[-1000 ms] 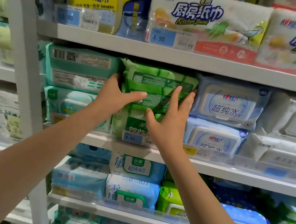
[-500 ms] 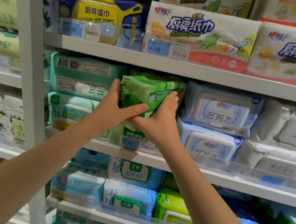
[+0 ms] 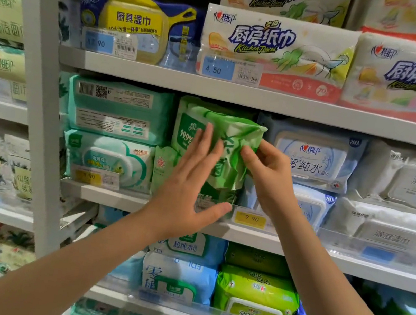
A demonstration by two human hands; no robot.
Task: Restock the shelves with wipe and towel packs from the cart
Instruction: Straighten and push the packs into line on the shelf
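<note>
Head view looks at white metal store shelving, with a grey upright post (image 3: 36,104) on the left and three shelf levels packed with goods. On the upper shelf (image 3: 160,74) lie kitchen towel packs (image 3: 277,49) and a blue and yellow wipe pack (image 3: 138,22). The middle shelf (image 3: 114,198) carries stacked teal packs (image 3: 119,109) on the left, pale blue packs (image 3: 315,152) right of centre and white packs (image 3: 413,185) at the far right. A yellow price tag (image 3: 250,219) sits on its front edge. The lower shelf (image 3: 178,312) holds more blue and lime packs.

Both forearms cover much of the lower shelving, and the far-right packs are blurred and cut off by the frame edge. The pack beneath (image 3: 163,169) shows only its left end; the hands hide the rest.

The green wipe pack (image 3: 233,139) sits in the middle shelf's central column, on top of that lower pack, between the teal and blue stacks. Its "99.9%" face turns outward and leftward, and one crumpled corner juts out to the right. Its long axis seems to run roughly left to right, slightly tilted, though the hands cover too much to be sure.

The left hand (image 3: 189,181) lies flat against its front, fingers straight, thumb spread. The right hand (image 3: 269,174) pinches its right side with curled fingers.
</note>
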